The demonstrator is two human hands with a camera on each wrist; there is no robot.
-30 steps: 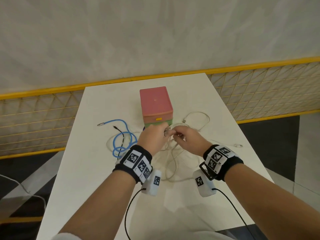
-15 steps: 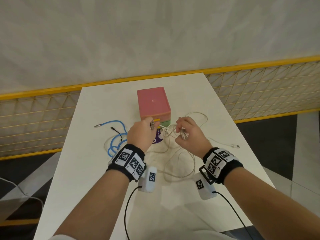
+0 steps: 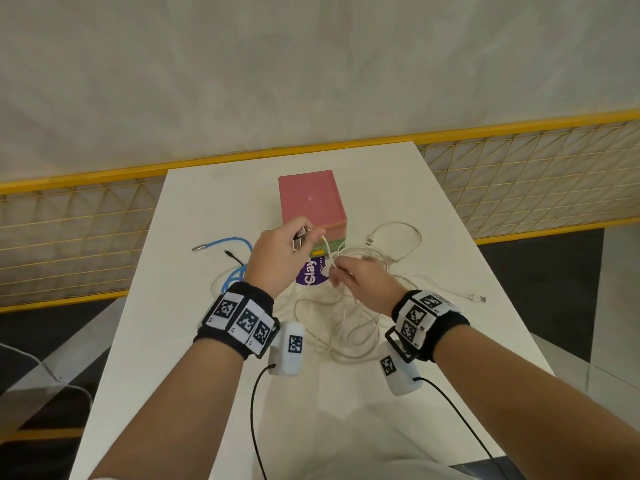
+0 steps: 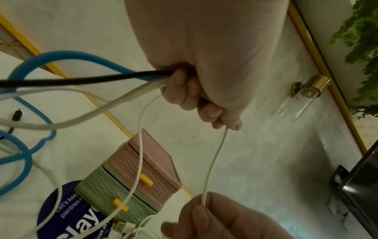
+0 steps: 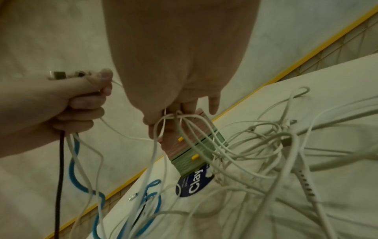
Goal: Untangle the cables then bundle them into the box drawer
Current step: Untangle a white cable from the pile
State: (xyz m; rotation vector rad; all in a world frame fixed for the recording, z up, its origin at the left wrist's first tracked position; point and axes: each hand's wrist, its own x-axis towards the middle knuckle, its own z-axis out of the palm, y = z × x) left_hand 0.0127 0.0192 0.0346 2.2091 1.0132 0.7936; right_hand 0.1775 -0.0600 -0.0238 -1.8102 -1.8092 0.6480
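Cables: thin white cable (image 4: 214,160) runs taut between left hand (image 3: 282,261), fist gripping plug ends, and right hand (image 3: 363,285), fingers pinching it.

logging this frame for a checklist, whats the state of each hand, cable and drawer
left hand: fist gripping several cable ends, raised in front of the box
right hand: fingers pinching a thin white cable
blue cable: partly lifted, rest looped on table
black cable: one end in left fist
white cables: tangled heap on table
pink top drawer: closed
green bottom drawer: closed
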